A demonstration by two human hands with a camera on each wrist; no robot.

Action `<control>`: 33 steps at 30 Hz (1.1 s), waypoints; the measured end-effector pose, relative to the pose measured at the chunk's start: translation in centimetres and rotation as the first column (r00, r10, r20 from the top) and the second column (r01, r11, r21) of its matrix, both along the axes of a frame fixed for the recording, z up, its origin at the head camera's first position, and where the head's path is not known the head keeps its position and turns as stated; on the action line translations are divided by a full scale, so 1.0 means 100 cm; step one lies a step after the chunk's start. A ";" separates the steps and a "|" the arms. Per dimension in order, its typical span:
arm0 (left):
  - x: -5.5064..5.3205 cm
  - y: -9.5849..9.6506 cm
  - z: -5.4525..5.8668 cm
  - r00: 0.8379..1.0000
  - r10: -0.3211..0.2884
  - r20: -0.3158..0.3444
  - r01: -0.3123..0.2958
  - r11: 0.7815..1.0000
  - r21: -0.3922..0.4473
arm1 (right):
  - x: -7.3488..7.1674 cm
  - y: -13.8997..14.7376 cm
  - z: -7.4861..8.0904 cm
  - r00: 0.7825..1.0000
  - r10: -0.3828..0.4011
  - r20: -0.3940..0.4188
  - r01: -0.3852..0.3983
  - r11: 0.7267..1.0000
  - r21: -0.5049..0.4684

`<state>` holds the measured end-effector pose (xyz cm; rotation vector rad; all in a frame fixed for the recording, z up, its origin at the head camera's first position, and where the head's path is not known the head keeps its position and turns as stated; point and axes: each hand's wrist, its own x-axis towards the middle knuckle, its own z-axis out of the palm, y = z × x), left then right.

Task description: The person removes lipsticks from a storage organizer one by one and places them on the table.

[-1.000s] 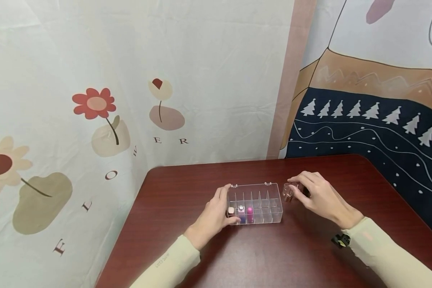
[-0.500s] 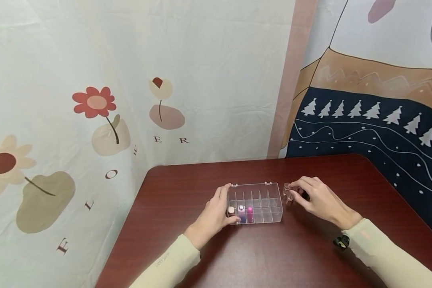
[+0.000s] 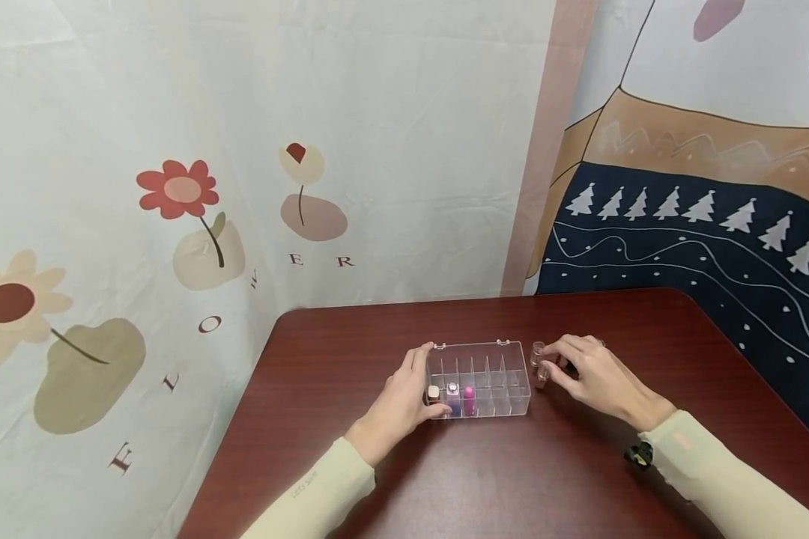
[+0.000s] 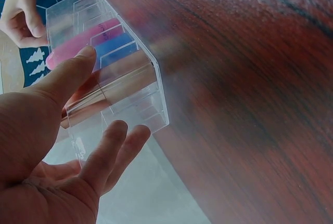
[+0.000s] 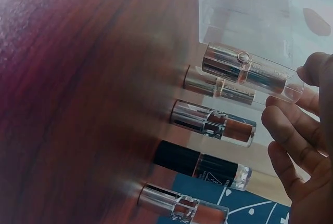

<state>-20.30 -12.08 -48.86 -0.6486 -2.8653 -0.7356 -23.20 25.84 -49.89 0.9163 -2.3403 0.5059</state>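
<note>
A clear divided box (image 3: 488,397) stands on the table, gripped at its left end by my left hand (image 3: 394,400); the thumb lies across the front. In its front row are a pink tube (image 3: 469,400), a blue tube (image 4: 112,50) and a rose-gold tube (image 4: 114,86). Right of the box, my right hand (image 3: 589,374) pinches a lipstick (image 5: 244,73) by its clear cap between thumb and fingertip. Another clear-capped lipstick (image 5: 221,86) stands close behind it. Beneath the hand, the right wrist view shows further tubes, mostly hidden from the head view.
A silver-based lipstick (image 5: 213,122), a black tube (image 5: 200,164) and one more lipstick (image 5: 182,203) stand in a line. The dark red table (image 3: 472,479) backs onto a flower-print cloth (image 3: 404,150) and a tree-print cloth (image 3: 701,247).
My right hand has shifted slightly toward me, drawing the pinched lipstick out in front of the one behind it. The left hand and the box have stayed in place.
</note>
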 end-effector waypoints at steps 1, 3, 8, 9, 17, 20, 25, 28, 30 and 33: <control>0.000 0.000 0.000 1.000 -0.001 -0.001 0.001 1.000 0.001 | -0.001 0.000 -0.001 1.000 0.006 0.000 -0.006 1.000 -0.005; -0.001 0.000 0.000 1.000 -0.003 -0.006 0.003 1.000 0.001 | -0.002 0.001 -0.004 1.000 0.028 -0.009 -0.028 0.999 -0.022; -0.002 0.000 0.000 1.000 -0.003 -0.010 0.003 1.000 -0.006 | -0.009 0.005 -0.014 0.995 0.088 -0.041 -0.090 0.993 -0.072; -0.002 0.000 0.000 1.000 -0.002 -0.008 0.002 1.000 -0.006 | -0.009 0.005 -0.015 0.996 0.084 -0.038 -0.086 0.994 -0.066; -0.001 0.002 0.001 1.000 -0.002 0.006 0.002 1.000 -0.005 | -0.001 0.002 -0.009 0.999 -0.008 0.045 0.007 1.000 0.025; -0.001 0.002 0.001 1.000 -0.003 0.010 0.003 1.000 -0.004 | 0.001 0.000 -0.006 0.999 -0.011 0.044 0.010 1.000 0.030; -0.001 0.002 0.002 1.000 0.005 0.026 -0.005 1.000 -0.001 | 0.002 -0.001 -0.005 1.000 -0.002 0.011 0.001 0.999 0.032; -0.001 0.002 0.001 1.000 0.007 0.022 -0.007 1.000 0.000 | 0.002 -0.001 -0.005 1.000 -0.011 -0.005 0.011 1.000 0.029; -0.001 0.002 0.001 1.000 0.006 0.010 -0.006 1.000 -0.002 | 0.002 -0.001 -0.003 1.000 -0.019 -0.011 0.019 1.000 0.025; 0.000 0.001 0.001 1.000 0.004 0.001 -0.004 1.000 -0.003 | 0.003 -0.001 -0.001 0.999 -0.020 -0.025 0.020 1.000 0.016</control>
